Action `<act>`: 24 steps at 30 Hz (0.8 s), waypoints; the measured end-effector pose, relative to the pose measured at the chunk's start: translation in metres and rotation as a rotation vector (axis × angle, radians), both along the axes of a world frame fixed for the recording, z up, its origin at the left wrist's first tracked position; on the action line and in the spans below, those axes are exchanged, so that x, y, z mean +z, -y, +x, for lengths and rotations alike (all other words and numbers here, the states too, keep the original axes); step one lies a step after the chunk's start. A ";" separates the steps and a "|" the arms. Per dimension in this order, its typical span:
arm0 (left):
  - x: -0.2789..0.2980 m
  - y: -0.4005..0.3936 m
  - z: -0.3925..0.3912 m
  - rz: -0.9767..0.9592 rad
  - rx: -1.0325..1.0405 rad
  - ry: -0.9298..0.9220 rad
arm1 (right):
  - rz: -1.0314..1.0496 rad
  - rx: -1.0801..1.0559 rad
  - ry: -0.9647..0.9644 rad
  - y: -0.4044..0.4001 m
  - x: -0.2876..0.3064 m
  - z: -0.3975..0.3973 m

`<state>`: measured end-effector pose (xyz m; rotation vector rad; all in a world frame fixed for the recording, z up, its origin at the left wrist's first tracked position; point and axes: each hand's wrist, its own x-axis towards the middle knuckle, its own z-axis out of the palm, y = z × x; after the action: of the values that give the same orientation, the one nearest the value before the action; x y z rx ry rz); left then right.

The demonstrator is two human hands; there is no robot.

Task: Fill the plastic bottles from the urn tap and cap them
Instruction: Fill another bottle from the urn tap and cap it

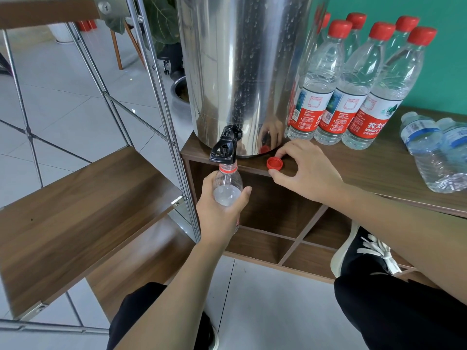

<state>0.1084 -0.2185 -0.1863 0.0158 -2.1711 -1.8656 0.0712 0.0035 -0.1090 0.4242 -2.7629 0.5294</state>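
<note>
Head view, bottle [227, 190] base hidden by hands [222, 210]

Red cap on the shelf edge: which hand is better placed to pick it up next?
The right hand: its fingers bracket the red cap, and it holds nothing. The left hand grips the open bottle under the urn tap.

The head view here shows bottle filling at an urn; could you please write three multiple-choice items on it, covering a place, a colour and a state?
1. Where is the open bottle's mouth?
A. under the tap
B. on the floor
C. behind the urn

2. What colour is the loose cap?
A. blue
B. red
C. white

3. What is the left hand doing?
A. hanging idle
B. pressing the tap
C. gripping the bottle

Answers:
1 A, the bottle sits just beneath the black tap.
2 B, the cap on the shelf top is red.
3 C, the left hand wraps the bottle.
</note>
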 end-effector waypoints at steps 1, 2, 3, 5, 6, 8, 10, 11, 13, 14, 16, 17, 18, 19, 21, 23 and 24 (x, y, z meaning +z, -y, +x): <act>0.000 0.000 0.000 0.000 -0.001 -0.001 | 0.000 0.000 0.000 0.000 0.000 0.000; 0.000 0.000 0.000 -0.002 -0.002 0.000 | -0.001 0.001 0.001 0.000 0.000 0.000; 0.000 -0.001 0.000 -0.006 -0.003 0.001 | 0.000 0.002 0.001 -0.001 0.000 0.001; 0.000 -0.001 0.000 -0.010 -0.002 0.005 | 0.004 0.002 0.000 -0.001 0.000 0.001; -0.001 -0.001 0.000 -0.012 -0.001 0.008 | 0.007 0.001 -0.001 -0.001 0.000 0.000; -0.001 -0.001 0.000 -0.017 0.001 0.011 | 0.008 0.002 0.001 -0.001 -0.001 0.000; -0.001 0.000 0.000 -0.015 0.002 0.014 | 0.008 0.002 0.000 0.000 0.000 0.000; -0.001 0.000 0.000 -0.016 0.002 0.013 | 0.010 0.001 0.000 0.000 0.000 0.000; 0.000 -0.001 0.000 -0.015 0.003 0.011 | 0.012 0.001 0.001 -0.001 -0.001 -0.001; 0.000 -0.001 0.000 -0.014 0.004 0.010 | 0.013 -0.001 0.003 -0.001 -0.001 -0.001; 0.000 -0.001 0.000 -0.017 0.007 0.010 | 0.015 -0.003 0.008 -0.002 -0.001 -0.001; 0.000 -0.001 0.000 -0.020 0.009 0.009 | 0.014 -0.001 0.008 -0.002 -0.001 -0.001; -0.001 -0.001 0.000 -0.022 0.010 0.009 | 0.013 0.001 0.007 -0.001 -0.001 -0.001; -0.001 -0.001 0.000 -0.022 0.009 0.011 | 0.012 0.002 0.005 -0.001 -0.001 -0.001; -0.001 -0.001 0.000 -0.022 0.007 0.015 | 0.011 0.003 0.002 -0.001 0.000 0.000; -0.002 0.000 0.000 -0.023 0.009 0.013 | 0.010 0.004 -0.001 -0.001 0.001 0.000; -0.002 0.000 0.000 -0.022 0.010 0.010 | 0.011 0.005 -0.004 -0.001 0.000 0.000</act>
<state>0.1079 -0.2182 -0.1883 0.0323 -2.1940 -1.8398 0.0710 0.0047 -0.1087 0.4345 -2.7628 0.5148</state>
